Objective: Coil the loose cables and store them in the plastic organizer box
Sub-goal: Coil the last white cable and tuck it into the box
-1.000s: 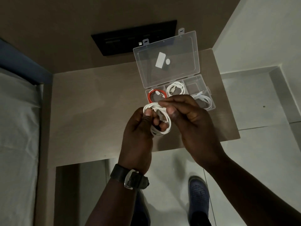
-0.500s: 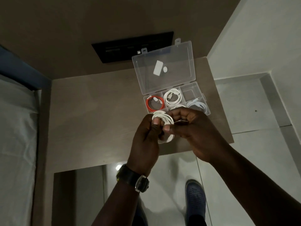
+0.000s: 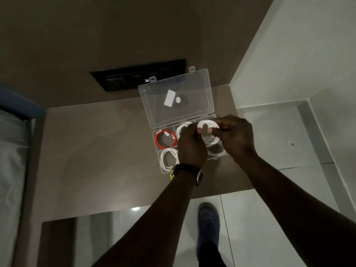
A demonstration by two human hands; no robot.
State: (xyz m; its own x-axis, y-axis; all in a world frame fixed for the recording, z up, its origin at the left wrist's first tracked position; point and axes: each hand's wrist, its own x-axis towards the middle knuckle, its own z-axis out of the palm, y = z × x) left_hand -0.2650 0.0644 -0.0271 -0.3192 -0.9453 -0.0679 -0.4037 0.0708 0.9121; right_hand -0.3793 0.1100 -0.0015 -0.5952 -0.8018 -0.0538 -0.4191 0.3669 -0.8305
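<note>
Above the organizer box (image 3: 192, 120), left hand (image 3: 189, 145) and right hand (image 3: 234, 136) both pinch a coiled white cable (image 3: 209, 132): light, springy, best gripped across its loops

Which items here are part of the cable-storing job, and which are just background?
Job: white cable coil held by left hand and right hand; plastic organizer box; red cable and white cable already stored.

Background: wooden table, black wall panel, wristwatch, blue shoe.
</note>
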